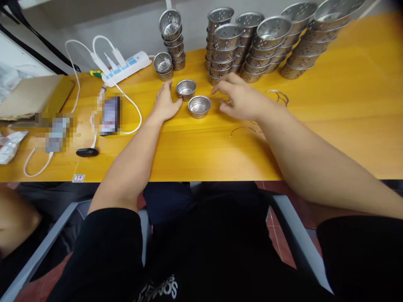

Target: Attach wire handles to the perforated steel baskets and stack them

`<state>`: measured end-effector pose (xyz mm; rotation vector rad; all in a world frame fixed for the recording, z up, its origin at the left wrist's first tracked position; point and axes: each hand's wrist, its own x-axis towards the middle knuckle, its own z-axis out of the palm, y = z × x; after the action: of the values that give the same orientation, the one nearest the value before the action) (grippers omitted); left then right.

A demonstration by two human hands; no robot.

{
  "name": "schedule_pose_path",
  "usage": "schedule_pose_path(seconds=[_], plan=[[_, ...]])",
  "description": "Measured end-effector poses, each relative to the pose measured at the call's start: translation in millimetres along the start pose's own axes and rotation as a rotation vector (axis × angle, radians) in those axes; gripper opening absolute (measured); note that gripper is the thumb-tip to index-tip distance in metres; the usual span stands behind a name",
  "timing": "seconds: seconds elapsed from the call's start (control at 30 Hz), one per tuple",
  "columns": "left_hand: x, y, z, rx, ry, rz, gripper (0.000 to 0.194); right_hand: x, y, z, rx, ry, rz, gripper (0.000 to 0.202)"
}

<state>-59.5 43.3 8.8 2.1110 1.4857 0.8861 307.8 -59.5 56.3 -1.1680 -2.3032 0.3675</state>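
Two small perforated metal cups stand on the yellow table between my hands: a rear cup (185, 89) and a front cup (199, 107). My left hand (165, 102) rests at the left of the rear cup, fingers and thumb spread, with the thumb tip close to its side. To the right of the cups is my right hand (241, 97), its fingers bent and apart from the thumb, holding nothing that I can see. Thin curved metal wires (247, 129) lie below that hand, and more wire rings (278, 96) lie beyond the wrist.
Tall stacks of perforated cups (224, 54) line the back right. Smaller stacks (163, 67) stand behind my left hand. On the left are a power strip (127, 69) with white cables, a phone (110, 115), a black oval object (87, 152) and a cardboard package (34, 98).
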Motion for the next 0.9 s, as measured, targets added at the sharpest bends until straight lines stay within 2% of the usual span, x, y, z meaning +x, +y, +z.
schedule_pose_path(seconds=[0.07, 0.13, 0.17, 0.23, 0.3, 0.37, 0.43, 0.57, 0.63, 0.77, 0.9], plan=[[-0.2, 4.6, -4.3, -0.05, 0.05, 0.049, 0.082, 1.0, -4.9, 5.9, 0.048, -0.042, -0.107, 0.05], [-2.9, 15.9, -8.1, -0.119, 0.127, 0.106, 0.061, 2.2, -9.1, 11.0, 0.059, -0.063, -0.153, 0.037], [-5.4, 23.5, -9.4, -0.15, 0.155, 0.137, 0.057, 2.7, -11.1, 12.5, 0.063, -0.063, -0.159, 0.03], [-12.5, 40.3, -10.7, -0.187, 0.163, 0.211, 0.068, 3.5, -15.1, 12.7, 0.075, -0.052, -0.164, 0.026], [-21.1, 56.4, -11.3, -0.196, 0.121, 0.281, 0.081, 3.6, -20.4, 9.8, 0.087, -0.026, -0.152, 0.031], [-29.1, 69.8, -12.3, -0.192, 0.061, 0.323, 0.08, 2.9, -27.7, 5.6, 0.098, 0.015, -0.108, 0.038], [-35.1, 80.8, -14.3, -0.185, -0.019, 0.351, 0.077, 1.9, -36.4, 2.5, 0.117, 0.06, -0.04, 0.042], [-41.4, 99.8, -16.7, -0.168, -0.175, 0.398, 0.106, 1.1, -51.4, 4.9, 0.197, 0.123, 0.029, 0.044], [-43.3, 108.0, -15.3, -0.153, -0.208, 0.377, 0.103, 1.4, -55.5, 9.4, 0.237, 0.124, 0.011, 0.042], [-45.5, 114.2, -11.0, -0.121, -0.236, 0.351, 0.089, 1.1, -57.3, 14.5, 0.219, 0.072, -0.018, 0.04], [-42.2, 105.6, -9.6, -0.111, -0.229, 0.379, 0.092, -1.1, -53.4, 8.2, 0.152, 0.07, -0.008, 0.037]])
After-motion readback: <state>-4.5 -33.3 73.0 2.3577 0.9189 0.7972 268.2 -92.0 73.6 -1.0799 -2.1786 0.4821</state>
